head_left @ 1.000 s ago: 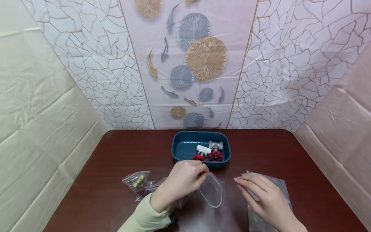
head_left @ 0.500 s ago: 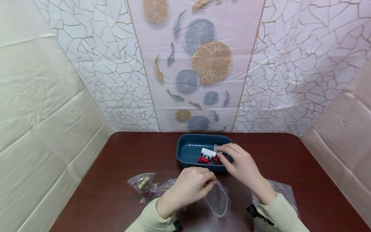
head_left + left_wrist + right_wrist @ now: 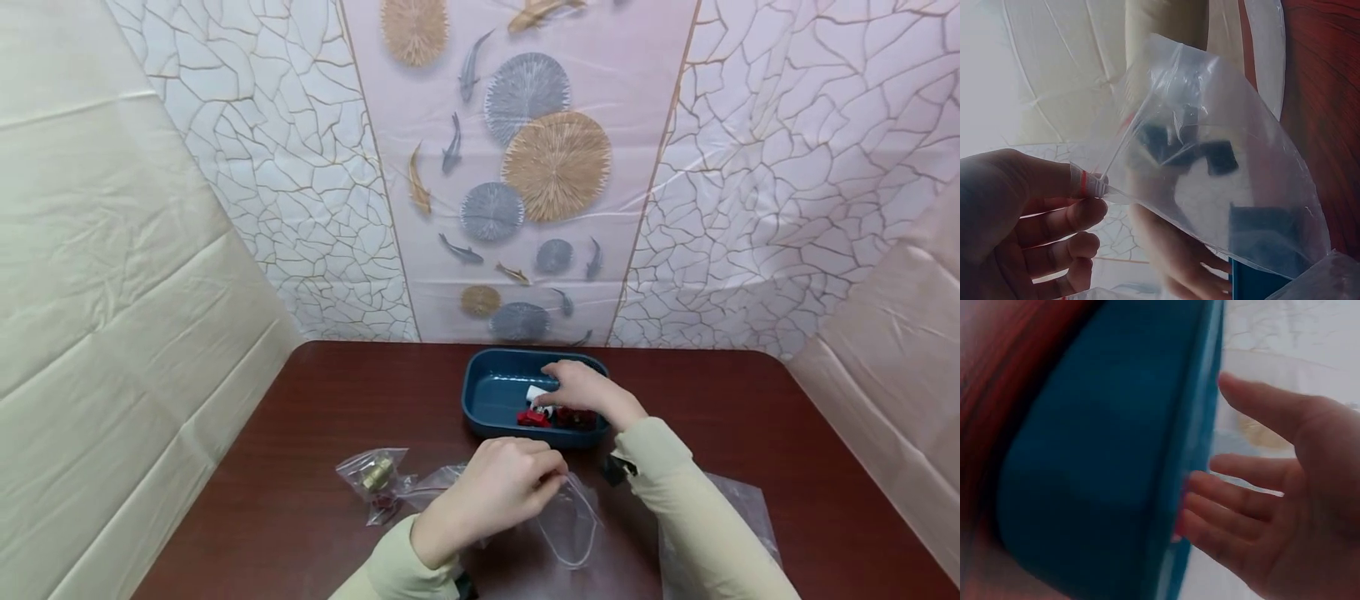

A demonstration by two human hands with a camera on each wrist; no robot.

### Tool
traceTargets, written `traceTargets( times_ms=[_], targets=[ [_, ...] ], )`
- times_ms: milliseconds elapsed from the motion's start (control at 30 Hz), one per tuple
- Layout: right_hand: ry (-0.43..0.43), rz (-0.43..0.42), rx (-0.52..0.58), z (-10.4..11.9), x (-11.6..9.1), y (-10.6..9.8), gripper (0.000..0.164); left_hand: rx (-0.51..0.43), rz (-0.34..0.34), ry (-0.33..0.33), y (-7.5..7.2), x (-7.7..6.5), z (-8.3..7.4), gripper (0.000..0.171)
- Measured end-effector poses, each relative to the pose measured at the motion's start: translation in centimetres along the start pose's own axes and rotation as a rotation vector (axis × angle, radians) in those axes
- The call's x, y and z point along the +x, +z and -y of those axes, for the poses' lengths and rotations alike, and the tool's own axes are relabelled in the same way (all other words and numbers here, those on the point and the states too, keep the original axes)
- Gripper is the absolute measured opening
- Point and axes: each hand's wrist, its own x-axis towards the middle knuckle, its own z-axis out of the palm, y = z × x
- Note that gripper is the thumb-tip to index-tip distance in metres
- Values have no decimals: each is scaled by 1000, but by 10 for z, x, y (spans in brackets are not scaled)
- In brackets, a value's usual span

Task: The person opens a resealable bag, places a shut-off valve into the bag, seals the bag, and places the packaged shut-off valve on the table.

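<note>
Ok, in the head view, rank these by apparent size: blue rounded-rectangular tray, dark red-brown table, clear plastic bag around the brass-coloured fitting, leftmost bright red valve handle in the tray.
Largest to smallest:
1. Table
2. Tray
3. Clear plastic bag
4. Red valve handle, judged by its visible part

Fittings (image 3: 534, 418) in tray (image 3: 489, 397) behind middle bag (image 3: 568, 523), bagged parts (image 3: 378, 475) left, another bag (image 3: 750, 502) right.
</note>
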Motion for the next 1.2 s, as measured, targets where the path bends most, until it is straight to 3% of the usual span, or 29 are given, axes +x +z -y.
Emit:
traceTargets(
  times_ms=[267,433,633,900,1033,1200],
  targets=[
    [46,150,-145,-3,21,19,31,-6,-3,6,3,-3,1,4],
    [81,167,-171,-2,25,24,40,0,-10,20,3,-2,3,5],
    [26,160,-138,-6,31,28,47,6,2,18,3,-2,3,5],
    [52,204,-130,-6,32,25,56,4,-3,22,5,-1,4,4],
    [61,190,-128,-4,32,27,65,-16,28,6,6,-3,3,3],
    [12,128,-150,3,28,32,77,-44,66,-9,6,-7,2,4]
  ],
)
